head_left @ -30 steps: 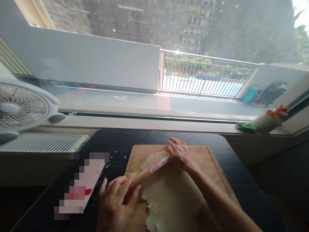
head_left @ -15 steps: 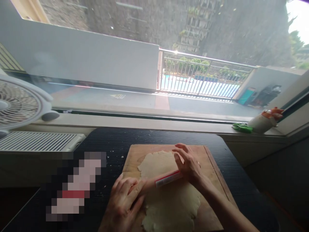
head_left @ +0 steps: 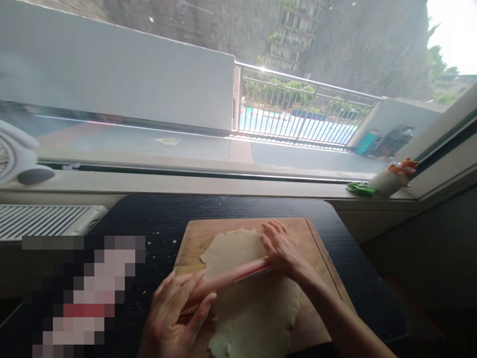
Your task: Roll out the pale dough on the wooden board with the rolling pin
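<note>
A sheet of flattened dough (head_left: 257, 306) with ragged edges is spread over a wooden board (head_left: 303, 236). Lying at a slant across the dough is a wooden rolling pin (head_left: 227, 281) with a red-and-white label. My left hand (head_left: 171, 313) rests over its near left end, the fingers laid along it and the thumb apart. At the other end my right hand (head_left: 281, 251) covers the pin, fingers pointing forward and palm down. Both ends of the pin are hidden beneath my hands.
The board stands on a black table (head_left: 160, 214) dotted with white crumbs. Left are a white fan (head_left: 22, 154) and a slatted white unit (head_left: 48, 219). A pale pot (head_left: 387, 184) and a green cloth (head_left: 360, 189) sit on the windowsill (head_left: 223, 186). A pixelated patch covers the lower left.
The pin has rolled a little under my hands, its label turning so less of it shows. My right hand's fingers have flattened. The whole view has shifted, so things appear farther left.
</note>
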Demonstrator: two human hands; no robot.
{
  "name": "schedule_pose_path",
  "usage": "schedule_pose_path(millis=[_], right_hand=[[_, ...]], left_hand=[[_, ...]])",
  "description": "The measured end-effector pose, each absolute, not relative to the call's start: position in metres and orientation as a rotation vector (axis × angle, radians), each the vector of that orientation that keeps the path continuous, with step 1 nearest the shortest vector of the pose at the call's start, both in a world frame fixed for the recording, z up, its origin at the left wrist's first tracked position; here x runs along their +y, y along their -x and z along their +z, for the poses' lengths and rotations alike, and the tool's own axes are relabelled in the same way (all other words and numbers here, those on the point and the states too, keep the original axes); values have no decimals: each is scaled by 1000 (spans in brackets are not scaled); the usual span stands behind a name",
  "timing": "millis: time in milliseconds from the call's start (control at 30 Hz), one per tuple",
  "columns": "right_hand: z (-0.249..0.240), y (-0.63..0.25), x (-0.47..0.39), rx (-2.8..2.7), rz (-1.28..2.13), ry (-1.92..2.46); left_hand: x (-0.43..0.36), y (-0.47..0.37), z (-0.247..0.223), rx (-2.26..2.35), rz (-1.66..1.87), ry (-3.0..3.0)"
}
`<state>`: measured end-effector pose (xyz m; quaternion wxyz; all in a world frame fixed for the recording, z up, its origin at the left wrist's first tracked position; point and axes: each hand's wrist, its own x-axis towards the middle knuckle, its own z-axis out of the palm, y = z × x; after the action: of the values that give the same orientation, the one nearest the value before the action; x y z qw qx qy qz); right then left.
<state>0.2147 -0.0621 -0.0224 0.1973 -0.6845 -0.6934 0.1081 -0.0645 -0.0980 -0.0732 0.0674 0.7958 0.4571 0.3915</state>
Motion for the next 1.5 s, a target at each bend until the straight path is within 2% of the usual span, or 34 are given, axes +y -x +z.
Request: schedule_pose_path(millis=[167, 500, 767, 1067, 1333, 1500], right_hand=[[-18, -215, -1, -1858, 462, 1846], [-35, -225, -140, -2103, -22, 1866], [-28, -222, -81, -2006, -54, 1910], [-48, -225, -188, -2099, -180, 1868], [-34, -215, -118, -1986, -124, 1958], [-44, -218, -164, -2050, -175, 1866]], left_hand=[[-100, 66, -76, 1515, 1149, -2344], [-101, 69, -84, 1469, 1064, -2374], [-101, 67, -73, 1552, 1039, -2291], [-98, 67, -73, 1506, 1022, -2275], [-97, 65, -66, 1508, 1079, -2296], [-100, 65, -64, 1504, 1083, -2323]])
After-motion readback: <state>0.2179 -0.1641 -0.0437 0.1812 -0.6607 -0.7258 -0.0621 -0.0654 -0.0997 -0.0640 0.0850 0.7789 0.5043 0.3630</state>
